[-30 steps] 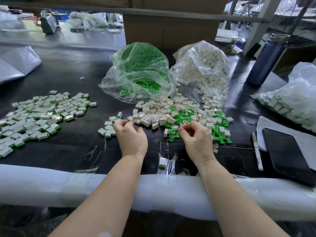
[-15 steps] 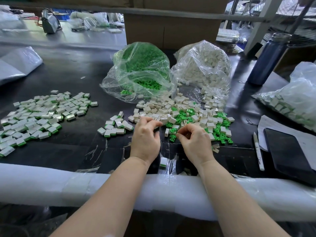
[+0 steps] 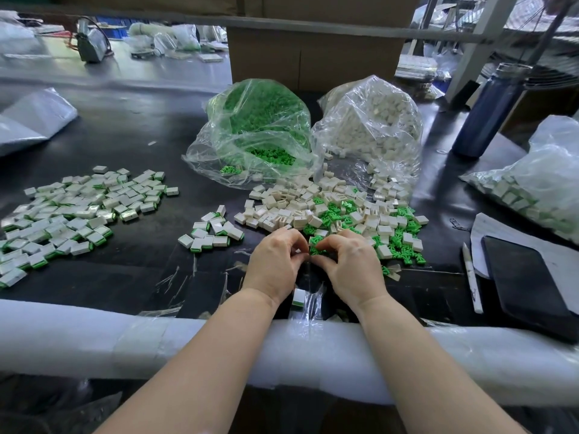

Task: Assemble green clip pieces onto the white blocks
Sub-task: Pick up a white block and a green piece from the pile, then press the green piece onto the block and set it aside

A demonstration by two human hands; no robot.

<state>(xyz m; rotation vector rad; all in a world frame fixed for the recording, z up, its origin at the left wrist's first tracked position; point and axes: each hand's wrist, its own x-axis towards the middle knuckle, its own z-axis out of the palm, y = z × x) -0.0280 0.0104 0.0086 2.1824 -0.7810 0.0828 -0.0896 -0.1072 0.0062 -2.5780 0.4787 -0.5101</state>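
Close together at the near edge of the dark worktop [image 3: 131,130], the left hand [image 3: 274,264] and the right hand [image 3: 351,264] meet fingertip to fingertip, both with fingers curled inward. The left hand pinches a small white block [image 3: 297,251] between thumb and fingers; the right hand's fingers are curled just beside it, over green clips [image 3: 314,250], though whether they hold one cannot be told. Just beyond the hands lies a loose heap of white blocks [image 3: 291,205] mixed with green clips [image 3: 404,245]. Behind that heap stand two clear bags, one of green clips [image 3: 257,133] on the left and one of white blocks [image 3: 372,126] on the right. A small cluster of finished pieces [image 3: 210,233] sits left of the hands, and a far larger spread of finished pieces [image 3: 75,214] lies further left. On the right are a dark phone [image 3: 526,277] on paper, a white pen [image 3: 471,280] and a blue bottle [image 3: 488,114]. White foam padding [image 3: 94,336] covers the worktop's near edge under both forearms.
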